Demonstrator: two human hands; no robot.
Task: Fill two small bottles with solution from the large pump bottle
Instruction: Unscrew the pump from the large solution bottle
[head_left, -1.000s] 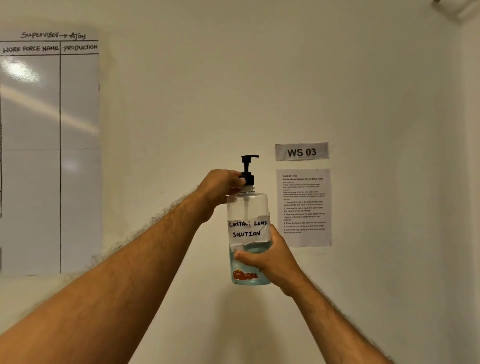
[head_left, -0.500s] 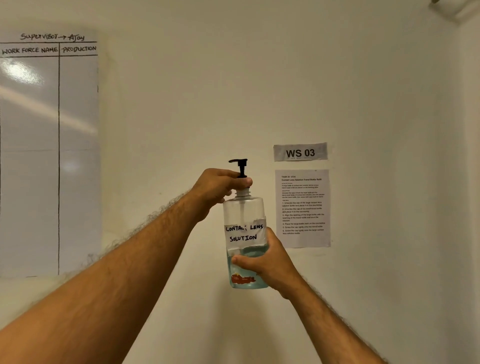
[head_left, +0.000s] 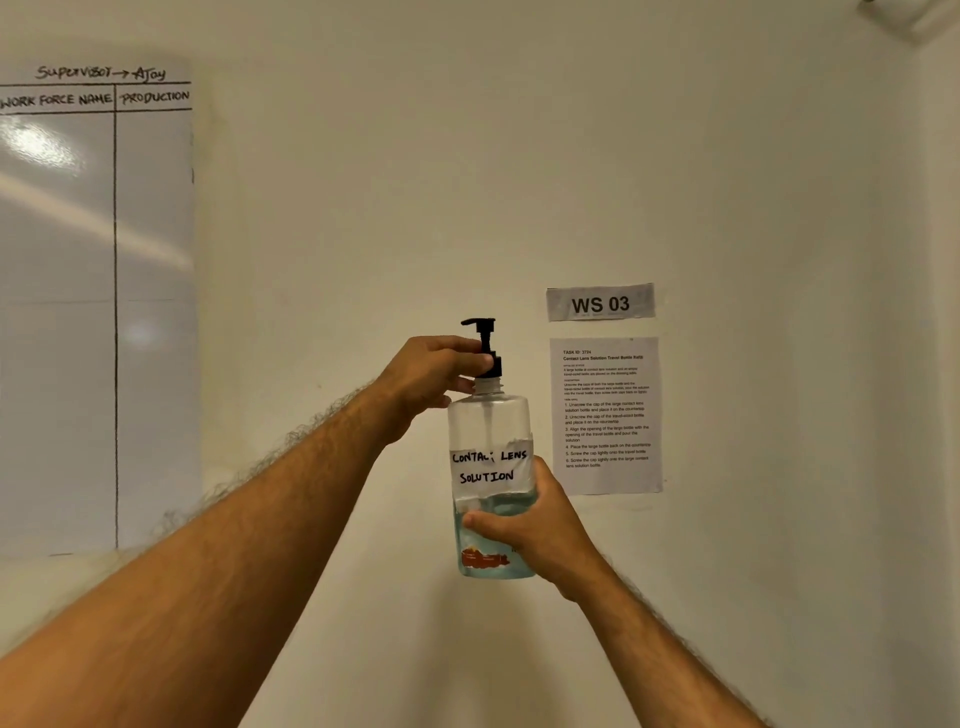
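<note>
I hold the large clear pump bottle (head_left: 491, 431) upright in front of the wall. It bears a white label reading "CONTACT LENS SOLUTION" and has bluish liquid in its lower third. My right hand (head_left: 524, 525) grips the lower body of the bottle from the right. My left hand (head_left: 434, 371) is closed around the collar of the black pump head (head_left: 483, 340), whose nozzle points left. The collar sits slightly above the threaded neck. No small bottles are in view.
A whiteboard (head_left: 93, 312) with two handwritten columns hangs on the left wall. A "WS 03" sign (head_left: 600, 302) and a printed instruction sheet (head_left: 605, 415) are taped to the wall just right of the bottle. No table shows.
The pump nozzle has turned from pointing right to pointing left under my left hand, and the collar has risen a little off the neck. The bottle has stayed in about the same place.
</note>
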